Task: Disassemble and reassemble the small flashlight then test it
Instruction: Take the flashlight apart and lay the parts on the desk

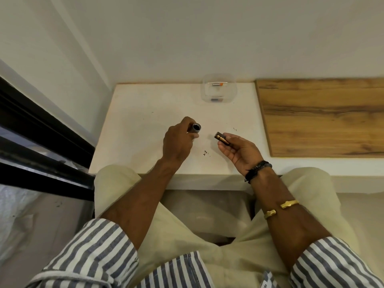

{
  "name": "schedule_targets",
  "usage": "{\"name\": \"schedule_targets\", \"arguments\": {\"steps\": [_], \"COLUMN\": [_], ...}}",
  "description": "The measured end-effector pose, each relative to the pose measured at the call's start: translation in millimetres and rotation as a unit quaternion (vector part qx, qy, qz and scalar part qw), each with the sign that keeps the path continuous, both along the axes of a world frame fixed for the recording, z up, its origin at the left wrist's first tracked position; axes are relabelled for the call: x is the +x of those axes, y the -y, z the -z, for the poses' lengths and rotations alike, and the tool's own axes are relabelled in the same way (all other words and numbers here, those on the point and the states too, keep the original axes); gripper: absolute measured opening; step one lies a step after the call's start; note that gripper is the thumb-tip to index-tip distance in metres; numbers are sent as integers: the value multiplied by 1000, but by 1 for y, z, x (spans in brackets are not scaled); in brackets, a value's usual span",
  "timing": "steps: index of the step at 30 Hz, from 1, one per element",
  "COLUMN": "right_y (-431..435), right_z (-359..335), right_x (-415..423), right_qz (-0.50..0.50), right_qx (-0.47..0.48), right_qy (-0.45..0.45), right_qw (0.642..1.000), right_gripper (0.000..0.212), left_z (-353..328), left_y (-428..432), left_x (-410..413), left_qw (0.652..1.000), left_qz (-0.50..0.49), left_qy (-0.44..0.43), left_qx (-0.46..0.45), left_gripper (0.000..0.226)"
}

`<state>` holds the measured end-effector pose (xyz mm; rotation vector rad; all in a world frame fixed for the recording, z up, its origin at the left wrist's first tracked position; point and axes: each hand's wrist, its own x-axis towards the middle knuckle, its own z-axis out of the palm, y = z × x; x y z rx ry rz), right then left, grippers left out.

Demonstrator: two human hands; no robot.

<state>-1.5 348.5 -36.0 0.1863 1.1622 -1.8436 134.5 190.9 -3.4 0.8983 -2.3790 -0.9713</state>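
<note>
My left hand (pixel 177 142) grips the dark flashlight body (pixel 195 128), whose open round end points right and up over the white table (pixel 141 125). My right hand (pixel 239 151) is palm up and pinches a black battery holder (pixel 220 139) with copper-coloured cells showing in it. The holder's end faces the body's opening, and a small gap separates the two parts. Most of the body is hidden inside my left fist.
A clear plastic container (pixel 219 91) at the table's back edge holds a couple of small batteries. A wooden board (pixel 324 117) lies to the right. Small dark specks (pixel 205 153) dot the table between my hands. A black window frame (pixel 41 146) runs along the left.
</note>
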Motion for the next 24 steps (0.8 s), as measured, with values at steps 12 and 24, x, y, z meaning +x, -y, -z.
{"name": "schedule_targets", "arguments": {"steps": [12,24], "right_y": [2,2], "right_z": [-3,-19], "right_x": [4,14], "right_qz": [31,8], "right_qx": [-36,-62], "right_qy": [53,69], "right_qw": [997,996], "right_gripper": [23,19], "left_z": [19,-10], "left_y": [5,-38], "left_x": [-12,11], "left_qw": [997,979], "left_qz": [-49,-100], "left_qy": [-31,-179], "left_qx": [50,7], "left_gripper": [26,21]}}
